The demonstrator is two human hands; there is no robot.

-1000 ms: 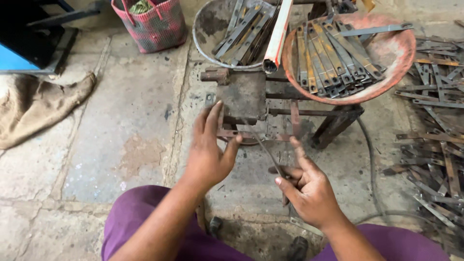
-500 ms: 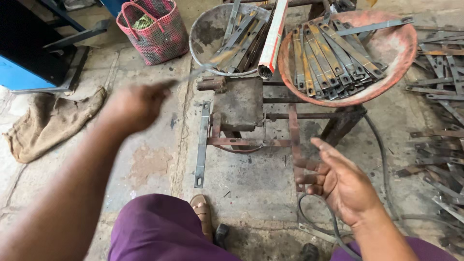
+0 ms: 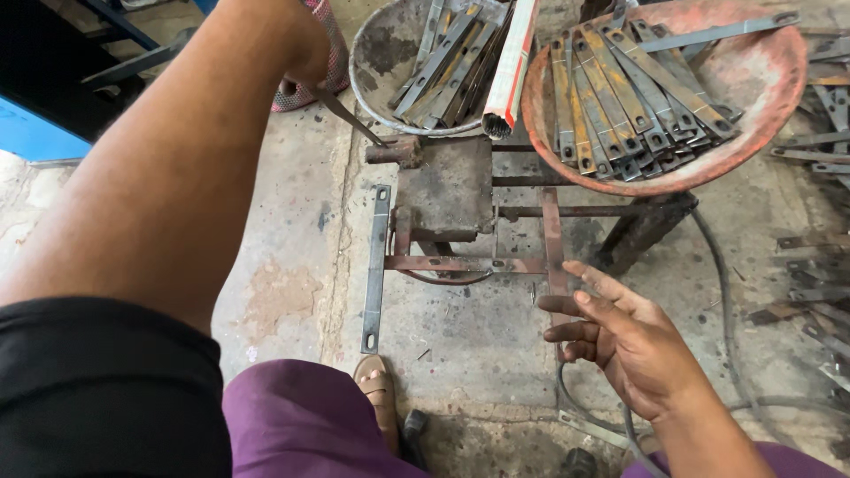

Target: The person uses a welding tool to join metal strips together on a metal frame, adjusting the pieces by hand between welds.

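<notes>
My left hand [image 3: 305, 55] is raised at the top of the view, shut on a thin dark metal rod [image 3: 350, 113] that slants down toward a rusty metal block [image 3: 443, 190] on a low stand. My left forearm fills the left side. My right hand [image 3: 624, 345] hovers open, fingers spread, just right of a frame of flat rusty strips [image 3: 452, 264] lying under the block. A long grey drilled strip [image 3: 375, 265] lies on the concrete to the left of the frame.
A red basin [image 3: 770, 106] holds several flat metal strips, and a grey basin [image 3: 376, 66] behind the block holds more. A white and red tube [image 3: 516, 62] rests between them. Loose strips [image 3: 815, 283] lie at the right, near a cable [image 3: 728, 292]. My sandalled foot [image 3: 376, 389] is below.
My left arm swung up and away from the frame with the thin rod. My right hand let go of the rod and opened, staying by the frame's right side.
</notes>
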